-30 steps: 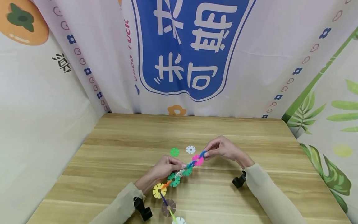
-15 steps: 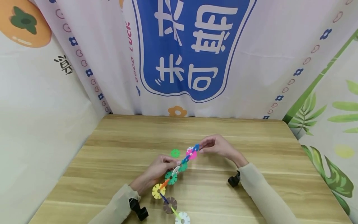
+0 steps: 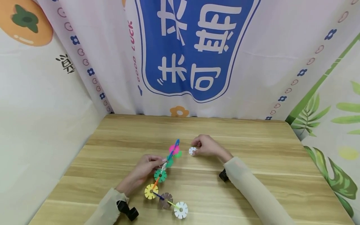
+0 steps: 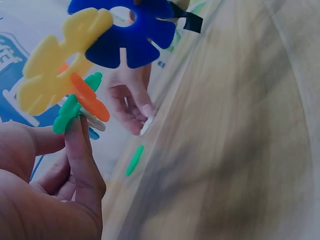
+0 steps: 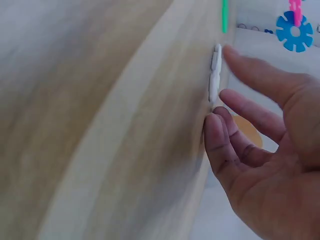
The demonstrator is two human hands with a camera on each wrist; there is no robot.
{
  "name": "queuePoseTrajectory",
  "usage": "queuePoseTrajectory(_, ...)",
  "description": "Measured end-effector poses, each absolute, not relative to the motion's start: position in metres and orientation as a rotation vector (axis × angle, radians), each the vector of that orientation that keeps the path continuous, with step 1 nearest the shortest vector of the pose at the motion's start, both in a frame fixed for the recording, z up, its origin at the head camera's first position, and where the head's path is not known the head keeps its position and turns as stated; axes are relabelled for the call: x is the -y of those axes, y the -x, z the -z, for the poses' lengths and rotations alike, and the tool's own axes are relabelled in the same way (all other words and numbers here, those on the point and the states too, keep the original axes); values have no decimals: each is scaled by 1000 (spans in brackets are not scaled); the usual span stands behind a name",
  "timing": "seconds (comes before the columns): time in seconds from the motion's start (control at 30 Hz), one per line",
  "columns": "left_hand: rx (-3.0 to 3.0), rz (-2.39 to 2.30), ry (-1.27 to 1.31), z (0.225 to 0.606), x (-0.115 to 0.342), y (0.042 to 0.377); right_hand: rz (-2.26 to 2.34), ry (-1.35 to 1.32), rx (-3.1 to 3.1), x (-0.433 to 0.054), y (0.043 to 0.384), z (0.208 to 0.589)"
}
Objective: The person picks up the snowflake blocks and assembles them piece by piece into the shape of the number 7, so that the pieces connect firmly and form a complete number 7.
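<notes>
My left hand (image 3: 143, 168) pinches a chain of slotted plastic snowflake discs (image 3: 157, 178) near its middle. The chain runs from a blue disc (image 3: 177, 142) at the top, past pink, teal, orange, yellow (image 3: 148, 191) and brown ones, to a white disc (image 3: 181, 215) at the near end. Beyond it, my right hand (image 3: 206, 145) is at a loose white disc (image 3: 191, 149) on the table. In the right wrist view, the thumb (image 5: 250, 70) is at one edge of that white disc (image 5: 215, 75) and fingertips are close to the other.
A loose green disc (image 4: 134, 161) lies on the wooden table (image 3: 239, 193), partly behind the chain in the head view. A printed cloth (image 3: 118, 62) hangs along the table's back edge. Black camera mounts (image 3: 132, 214) sit at both wrists.
My right hand has let go of the chain's blue end and moved left to the loose white disc. The left hand has carried the chain left, and its top end has swung away.
</notes>
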State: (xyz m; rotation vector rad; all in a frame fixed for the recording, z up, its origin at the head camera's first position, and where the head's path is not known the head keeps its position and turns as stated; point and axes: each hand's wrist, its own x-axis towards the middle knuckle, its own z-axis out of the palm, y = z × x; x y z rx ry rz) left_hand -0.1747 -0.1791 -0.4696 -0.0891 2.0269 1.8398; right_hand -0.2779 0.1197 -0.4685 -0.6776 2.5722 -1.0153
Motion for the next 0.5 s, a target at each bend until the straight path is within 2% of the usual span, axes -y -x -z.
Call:
queuePoseTrajectory(0.3, -2009, -1824, 55, 468, 184, 176, 1043, 658, -2557, -122, 279, 468)
queuePoseTrajectory(0.5, -1983, -1798, 34, 472, 179, 172, 1321, 497, -2427, -128, 278, 457)
